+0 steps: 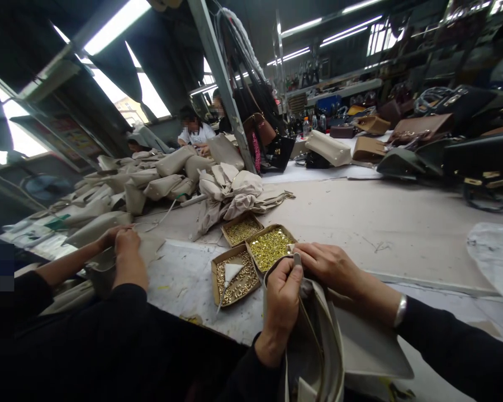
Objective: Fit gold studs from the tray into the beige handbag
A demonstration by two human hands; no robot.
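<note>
The left hand (281, 301) is closed in a fist-like pinch around a slim metal tool (297, 260), held upright at the top edge of a beige bag (318, 346). The right hand (331, 268) lies curled over that same edge just beside the tool, fingers pressing the material; whether it pinches a small fitting underneath cannot be told. The bag stands half open at the near edge of the tabletop (402, 223), close against the person, a position that seems to bring its rim up to both hands.

Three shallow cardboard trays sit touching one another just beyond the hands: the nearest tray (236, 276) holds pale metal studs and a white paper scoop, the middle tray (270, 246) bright gold pieces, and the far tray (241, 229) more gold pieces. Their closeness probably keeps hardware within easy reach.

To the left, a co-worker's hands (123, 243), in dark sleeves, are closed on another beige piece. Farther back lie a heap of beige bag parts (230, 192) and, to the right, finished dark bags (478, 162).
</note>
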